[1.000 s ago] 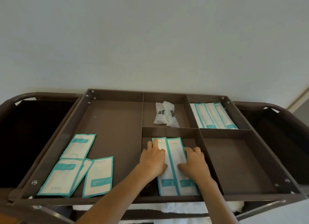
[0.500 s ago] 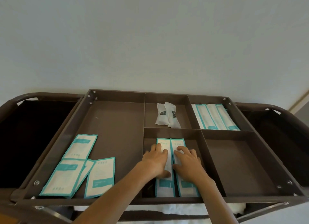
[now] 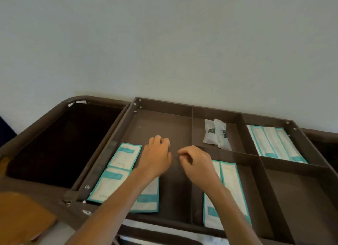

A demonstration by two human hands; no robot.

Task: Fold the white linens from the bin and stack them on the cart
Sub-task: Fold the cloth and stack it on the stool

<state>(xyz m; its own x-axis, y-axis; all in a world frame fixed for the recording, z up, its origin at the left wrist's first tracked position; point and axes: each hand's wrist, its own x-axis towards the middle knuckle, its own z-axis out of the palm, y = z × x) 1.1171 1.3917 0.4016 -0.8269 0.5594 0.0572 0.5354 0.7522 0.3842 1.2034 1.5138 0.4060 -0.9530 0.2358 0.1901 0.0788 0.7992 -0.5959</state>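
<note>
Nearest me, white linen [image 3: 164, 234] shows on a shelf under the tray's [image 3: 285, 173] front rim; beside it at lower left sits an orange-brown surface [image 3: 22, 215]; my forearms reach over that rim into the tray; my left hand [image 3: 157, 157] hovers over the tray's big left compartment, fingers curled loosely, holding nothing I can see; my right hand [image 3: 196, 164] hangs just beside it, thumb and forefinger nearly pinched, empty as far as I can tell; teal packets [image 3: 117, 173] lie under my left wrist; two long sachets [image 3: 228, 186] lie in the middle front compartment under my right forearm; beyond, small white pouches [image 3: 216, 133] sit in the middle rear compartment; teal strips [image 3: 276, 142] fill the right rear one; the dark bag [image 3: 60, 142] hangs left of the tray.
</note>
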